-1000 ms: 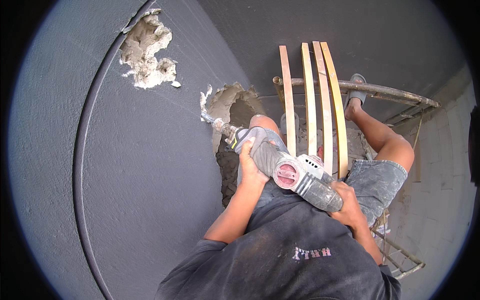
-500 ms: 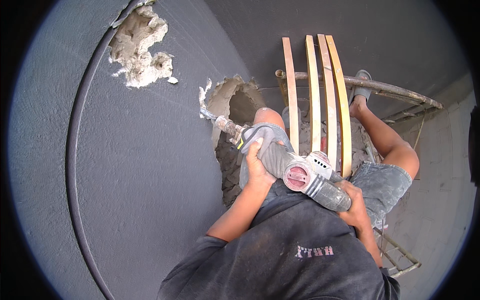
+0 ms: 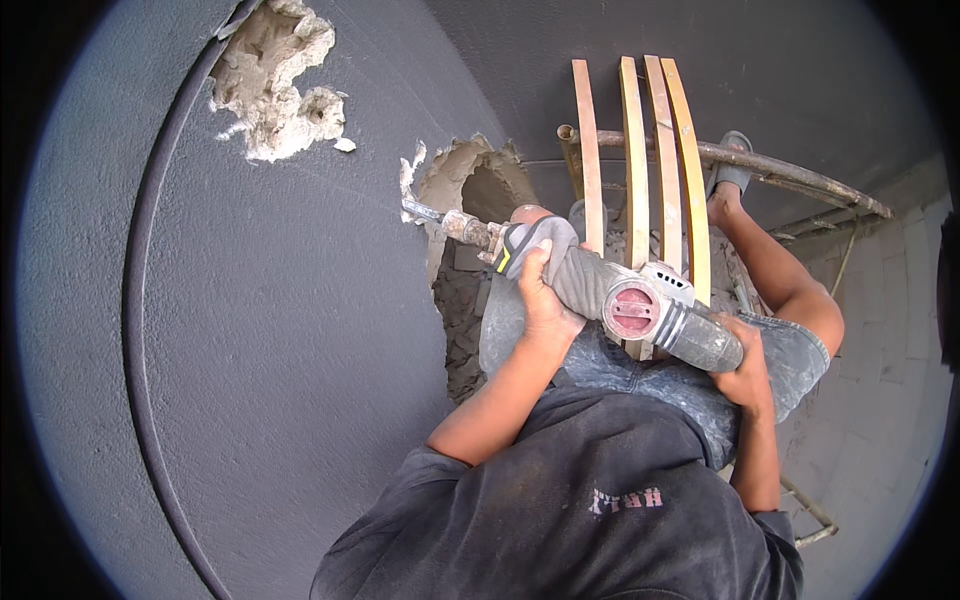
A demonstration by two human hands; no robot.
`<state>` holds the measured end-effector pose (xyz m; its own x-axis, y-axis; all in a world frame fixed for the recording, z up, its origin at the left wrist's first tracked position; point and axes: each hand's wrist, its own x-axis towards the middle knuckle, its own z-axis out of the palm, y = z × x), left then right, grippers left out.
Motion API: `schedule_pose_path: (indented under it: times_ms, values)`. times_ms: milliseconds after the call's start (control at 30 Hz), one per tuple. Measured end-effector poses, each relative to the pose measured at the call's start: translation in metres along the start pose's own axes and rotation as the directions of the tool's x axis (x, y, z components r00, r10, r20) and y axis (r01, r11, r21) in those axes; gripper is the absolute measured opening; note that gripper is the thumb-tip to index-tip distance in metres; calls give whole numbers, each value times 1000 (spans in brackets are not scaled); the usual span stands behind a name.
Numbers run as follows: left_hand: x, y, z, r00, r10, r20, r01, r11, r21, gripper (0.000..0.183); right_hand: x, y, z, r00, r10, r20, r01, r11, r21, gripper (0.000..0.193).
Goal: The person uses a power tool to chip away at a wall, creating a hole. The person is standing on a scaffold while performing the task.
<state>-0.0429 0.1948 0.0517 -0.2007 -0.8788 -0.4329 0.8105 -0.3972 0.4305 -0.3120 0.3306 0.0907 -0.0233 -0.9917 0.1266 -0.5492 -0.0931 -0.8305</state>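
A grey demolition hammer (image 3: 590, 285) with a round red cap lies slantwise across my lap. Its steel chisel bit (image 3: 424, 211) touches or nearly touches the broken left edge of a hole (image 3: 455, 185) in the dark grey wall (image 3: 280, 350). Around the front of the tool body, close behind the chuck, my left hand (image 3: 548, 305) is closed, thumb on top. My right hand (image 3: 742, 372) is wrapped about the rear handle, its fingers partly hidden behind it.
Several wooden slats (image 3: 634, 150) run away from my legs over a rusty metal scaffold bar (image 3: 800, 178). A second broken patch (image 3: 272, 90) shows at upper left beside a dark hose or cable (image 3: 140, 300) curving down the wall. Exposed bricks (image 3: 465, 330) line the hole's lower part.
The hammer's body and both hands have shifted to the right. The chisel tip stays near the same edge of the hole.
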Motion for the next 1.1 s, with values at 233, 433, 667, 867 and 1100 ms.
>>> schedule_pose_path:
  times_ms: [233, 433, 667, 867, 1100]
  values:
    - [-28, 11, -10, 996, 7, -91, -4, 1000, 26, 46, -44, -7, 18, 997, -20, 79, 12, 994, 109, 48]
    - [3, 2, 21, 999, -34, -33, 32, 997, -67, 49, 5, 1, -6, 976, -96, -194, 73, 990, -124, 40]
    - [-21, 7, -13, 998, -31, -47, 31, 999, -13, 49, -35, -10, 21, 995, 100, 15, -101, 990, 99, 39]
    - [-30, 17, -7, 999, -53, -10, 54, 998, 29, 44, -42, -6, 20, 998, 54, 30, -58, 986, 154, 40]
    - [-28, -30, 35, 985, -109, -134, 121, 989, 87, 46, -88, 66, -6, 974, 168, -154, -161, 985, 53, 72]
